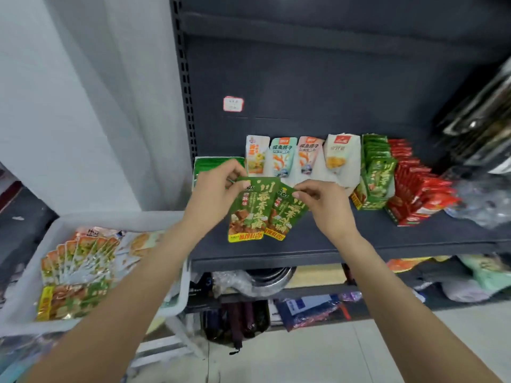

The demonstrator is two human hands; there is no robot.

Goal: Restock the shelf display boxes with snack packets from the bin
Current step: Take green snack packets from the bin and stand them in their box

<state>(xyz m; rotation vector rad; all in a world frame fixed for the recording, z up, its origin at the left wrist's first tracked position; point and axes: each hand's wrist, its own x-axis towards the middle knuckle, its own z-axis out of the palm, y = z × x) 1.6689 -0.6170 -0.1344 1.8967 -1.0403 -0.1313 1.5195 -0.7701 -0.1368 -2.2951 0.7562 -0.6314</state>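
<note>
Packet tops (257,186) behind fingers (235,172)

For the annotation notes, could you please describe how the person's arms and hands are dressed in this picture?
Both arms are bare as far as the picture shows: no sleeve reaches either forearm. The left hand and right hand wear no gloves. No watch, bracelet or ring shows on either wrist or on the fingers in view, and there are no visible markings or bandages. The picture is slightly blurred, so very small details could be missed.
</note>
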